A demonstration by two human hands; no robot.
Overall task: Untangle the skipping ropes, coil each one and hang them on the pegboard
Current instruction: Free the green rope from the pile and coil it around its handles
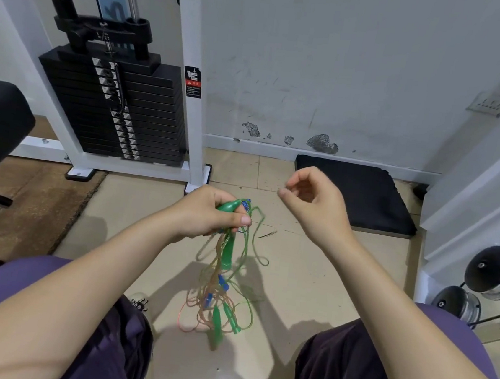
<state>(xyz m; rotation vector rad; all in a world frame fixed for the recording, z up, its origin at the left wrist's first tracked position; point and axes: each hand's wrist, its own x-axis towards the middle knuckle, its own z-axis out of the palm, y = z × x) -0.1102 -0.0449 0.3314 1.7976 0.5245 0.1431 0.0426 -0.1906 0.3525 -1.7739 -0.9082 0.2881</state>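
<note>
Head view: left hand [209, 213] grips a green plastic handle [229, 206], the tangled bundle of thin green and orange skipping ropes [220, 282] dangling between the knees above the floor; right hand [312, 202] hovers just right, loosely curled, empty; untangling has barely begun, I judge; next, pick one strand free.

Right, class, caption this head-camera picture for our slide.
Left hand grips a tangled bundle of skipping ropes above the floor; right hand hovers beside it, holding nothing.

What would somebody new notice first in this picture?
Probably the tangle of ropes hanging mid-frame from the left hand, which grips a green handle. The right hand hovers beside it, fingers loosely curled and holding nothing. Next, the black weight stack at upper left.
</note>
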